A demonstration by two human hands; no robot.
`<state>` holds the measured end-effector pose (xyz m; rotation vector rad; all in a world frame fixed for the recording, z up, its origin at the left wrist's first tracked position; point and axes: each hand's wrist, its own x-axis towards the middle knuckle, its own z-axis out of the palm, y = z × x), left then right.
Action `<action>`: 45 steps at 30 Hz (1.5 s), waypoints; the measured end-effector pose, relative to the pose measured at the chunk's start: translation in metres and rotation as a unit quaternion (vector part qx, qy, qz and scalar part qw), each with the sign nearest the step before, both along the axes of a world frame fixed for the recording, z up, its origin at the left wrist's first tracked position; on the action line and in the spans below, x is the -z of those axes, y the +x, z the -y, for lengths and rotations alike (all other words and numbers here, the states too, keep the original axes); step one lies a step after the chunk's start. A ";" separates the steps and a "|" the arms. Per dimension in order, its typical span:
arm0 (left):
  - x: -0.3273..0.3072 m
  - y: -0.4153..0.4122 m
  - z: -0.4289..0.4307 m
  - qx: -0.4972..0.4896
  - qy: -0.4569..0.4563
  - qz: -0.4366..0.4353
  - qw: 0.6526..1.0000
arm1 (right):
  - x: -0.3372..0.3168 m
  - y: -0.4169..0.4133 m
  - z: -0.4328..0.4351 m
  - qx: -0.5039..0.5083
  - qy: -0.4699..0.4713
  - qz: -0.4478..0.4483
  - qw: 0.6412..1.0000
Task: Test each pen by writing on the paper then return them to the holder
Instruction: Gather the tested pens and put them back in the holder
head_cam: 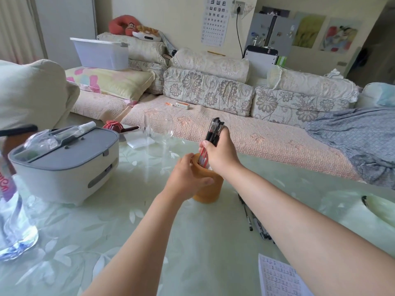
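Bundle of pens with black tops and clear-and-red barrels (213,131): one bundle, upright and leaning slightly. The pens overlap, so the exact count is not readable. Its lower ends sit inside the mouth of the one orange cylindrical pen holder (208,190), and its tops stick out above the fist. The right hand (219,151) is clamped round the middle of the bundle, fingers and thumb wrapped. The left hand (188,178) grips the holder's upper wall, fingers curled over the far side and thumb across the near side. The holder stands upright mid-table on the pale green leaf-patterned glass table top (64,242). Loose black-and-clear pens (248,216) lie flat just right of the holder, at least two visible and the rest hidden under the right forearm. One white printed paper sheet (277,276) sits at the near right edge, its text too small to read. To the left is one grey-lidded white box (64,167). One clear plastic water bottle (12,210) stands at the far left; its pink label lettering is cut off and not legible. Behind the holder is one clear drinking glass (158,133). Beyond the table is a floral-cushioned sofa (209,90). On the wall hangs one white eye chart with rows of E symbols (217,18).
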<state>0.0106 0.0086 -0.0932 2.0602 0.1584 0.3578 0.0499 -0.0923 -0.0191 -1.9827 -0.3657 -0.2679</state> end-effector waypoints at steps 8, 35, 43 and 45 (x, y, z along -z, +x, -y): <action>-0.003 -0.004 0.004 0.043 -0.006 0.026 0.999 | 0.016 -0.006 0.004 0.059 -0.255 0.025 0.965; -0.054 -0.019 0.008 0.004 0.145 0.153 0.978 | -0.004 -0.016 0.080 -0.016 -0.311 0.021 0.950; -0.054 -0.029 0.076 0.099 0.200 0.217 0.950 | 0.040 -0.041 0.153 0.052 -0.425 -0.108 0.897; -0.038 -0.025 0.091 0.153 0.243 0.156 0.945 | 0.051 -0.045 0.163 0.077 -0.450 -0.139 0.879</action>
